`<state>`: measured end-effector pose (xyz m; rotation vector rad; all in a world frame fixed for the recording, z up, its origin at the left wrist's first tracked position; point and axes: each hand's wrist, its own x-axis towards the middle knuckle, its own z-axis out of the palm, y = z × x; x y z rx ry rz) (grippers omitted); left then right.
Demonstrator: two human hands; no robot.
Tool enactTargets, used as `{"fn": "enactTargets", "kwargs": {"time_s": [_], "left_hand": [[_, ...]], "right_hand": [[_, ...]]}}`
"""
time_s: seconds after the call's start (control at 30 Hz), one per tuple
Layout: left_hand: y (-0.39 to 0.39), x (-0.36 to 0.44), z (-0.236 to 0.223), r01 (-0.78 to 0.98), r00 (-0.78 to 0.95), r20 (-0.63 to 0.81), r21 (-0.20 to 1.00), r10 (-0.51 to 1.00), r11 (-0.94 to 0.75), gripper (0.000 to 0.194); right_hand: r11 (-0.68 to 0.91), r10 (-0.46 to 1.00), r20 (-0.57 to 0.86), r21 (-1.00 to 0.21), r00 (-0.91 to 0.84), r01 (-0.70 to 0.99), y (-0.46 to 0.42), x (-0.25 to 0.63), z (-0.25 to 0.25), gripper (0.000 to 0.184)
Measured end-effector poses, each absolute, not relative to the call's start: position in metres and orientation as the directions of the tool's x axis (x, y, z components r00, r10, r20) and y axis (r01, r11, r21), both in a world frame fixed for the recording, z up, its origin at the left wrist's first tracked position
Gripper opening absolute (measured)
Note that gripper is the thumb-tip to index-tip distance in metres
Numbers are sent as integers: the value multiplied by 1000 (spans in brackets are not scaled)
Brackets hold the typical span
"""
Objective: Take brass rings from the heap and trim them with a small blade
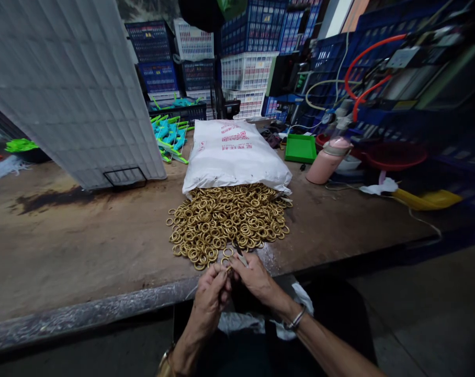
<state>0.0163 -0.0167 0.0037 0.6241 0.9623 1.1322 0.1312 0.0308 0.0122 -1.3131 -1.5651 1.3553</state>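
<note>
A heap of brass-coloured rings (pixel 227 220) spills from the open mouth of a white sack (pixel 233 154) onto the brown workbench (pixel 84 241). At the bench's near edge my two hands meet. My left hand (pixel 211 296) is closed in a pinch on one ring (pixel 227 269). My right hand (pixel 253 277) is closed round a small tool (pixel 239 255) with a dark tip, which points at that ring. A bracelet sits on the right wrist. White plastic (pixel 300 303) lies on my lap under the hands.
A large grey ribbed panel (pixel 72 89) leans at the left. Behind stand stacked blue and white crates (pixel 245 47), cyan and green parts (pixel 170 136), a green tray (pixel 300 148), a pink bottle (pixel 327 159), a red bowl (pixel 390 155), a yellow scoop (pixel 429 199) and hoses.
</note>
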Motion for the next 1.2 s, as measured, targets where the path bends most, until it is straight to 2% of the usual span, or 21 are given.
{"fn": "enactTargets", "kwargs": {"time_s": [0.17, 0.3, 0.4, 0.53, 0.73, 0.87, 1.0, 1.1, 1.2], "left_hand": [[-17, 14, 5, -548, 126, -351, 755, 928, 360, 28], [-16, 14, 5, -540, 87, -340, 774, 937, 331, 29], [-15, 14, 4, -517, 48, -344, 794, 938, 318, 31], [-13, 14, -2, -448, -4, -348, 839, 938, 309, 31], [-20, 12, -1, -376, -7, -275, 892, 961, 253, 29], [-30, 9, 16, -480, 68, -320, 820, 945, 312, 29], [-29, 1, 24, -604, 68, -362, 727, 930, 327, 26], [-25, -4, 21, -635, 53, -350, 711, 935, 302, 24], [-24, -5, 18, -639, 48, -342, 712, 939, 292, 21]], "right_hand": [[42, 977, -51, -904, -206, 424, 29, 133, 8, 25], [244, 935, 33, -782, -353, 573, 23, 138, 1, 12], [305, 908, 6, -697, -419, 649, 20, 139, -2, 18], [328, 904, -23, -602, -426, 728, 19, 138, 0, 25], [343, 894, -87, -501, -440, 795, 22, 142, 7, 33], [274, 933, -104, -420, -345, 865, 29, 149, 4, 28], [268, 945, -56, -436, -324, 859, 30, 146, 0, 24], [274, 949, -22, -436, -315, 857, 25, 137, -2, 17], [256, 957, -21, -408, -290, 876, 22, 129, -4, 18]]}}
